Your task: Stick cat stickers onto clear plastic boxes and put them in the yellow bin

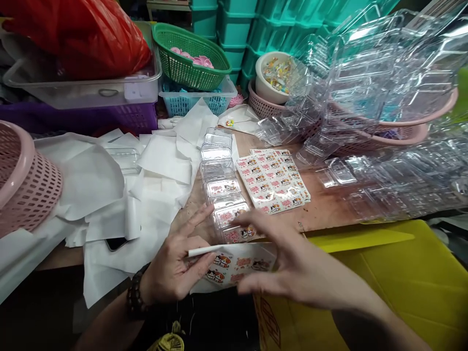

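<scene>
Pinched between thumb and fingers of my left hand (183, 263) is a sticker sheet (237, 265) printed with cartoon cats and pink lettering. Its upper left edge is curled over into a roll. My right hand (281, 258) hovers at the sheet's right end, thumb and fingers spread apart; its fingertips reach over a row of clear plastic clamshell boxes (218, 168). The boxes nearest me bear cat stickers (228, 214). Right of the row lies a stack of sticker sheets (274, 180).
White backing paper (164, 158) is strewn on the left beside a pink basket (29, 180). Clear plastic boxes (373, 73) pile up at the right. Behind are a green basket (190, 58), a white bowl (274, 78) and a red bag (80, 39). Yellow material (383, 273) hangs at the front right.
</scene>
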`<state>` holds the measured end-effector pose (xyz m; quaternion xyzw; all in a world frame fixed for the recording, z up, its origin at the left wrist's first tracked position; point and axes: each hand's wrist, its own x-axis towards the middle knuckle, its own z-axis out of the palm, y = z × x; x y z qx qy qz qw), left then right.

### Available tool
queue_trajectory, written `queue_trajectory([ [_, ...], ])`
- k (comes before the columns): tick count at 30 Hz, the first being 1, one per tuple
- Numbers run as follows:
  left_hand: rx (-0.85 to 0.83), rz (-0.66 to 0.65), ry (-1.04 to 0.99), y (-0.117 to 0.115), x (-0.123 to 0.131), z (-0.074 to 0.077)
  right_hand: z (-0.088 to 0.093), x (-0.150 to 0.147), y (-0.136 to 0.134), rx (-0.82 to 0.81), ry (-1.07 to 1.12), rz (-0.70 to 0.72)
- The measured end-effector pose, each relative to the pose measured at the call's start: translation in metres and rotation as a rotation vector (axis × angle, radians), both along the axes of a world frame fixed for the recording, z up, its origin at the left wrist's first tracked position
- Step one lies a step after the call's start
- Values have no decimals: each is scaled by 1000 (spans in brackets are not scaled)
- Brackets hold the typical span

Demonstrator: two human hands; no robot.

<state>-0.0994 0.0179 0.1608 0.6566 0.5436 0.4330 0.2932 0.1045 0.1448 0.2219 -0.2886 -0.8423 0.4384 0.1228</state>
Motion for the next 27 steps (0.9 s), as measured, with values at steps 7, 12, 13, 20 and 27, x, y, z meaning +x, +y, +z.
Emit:
queue_trajectory([
  [7, -182, 120, -235, -9, -2, 5, -18, 20, -31, -304, -42, -64],
  [12, -523, 50, -482, -4, 4, -3, -14, 26, -33, -320, -52, -15],
  [13, -514, 64, -473, -4, 4, -4, -14, 29, -33, -325, -29, -25],
  [20, -304, -10, -6, -10, -9, 14, -23, 42, -45, -206, 88, -203],
  [27, -230, -142, 214, 3, 16, 19, -23, 37, -55, -158, 36, -129],
])
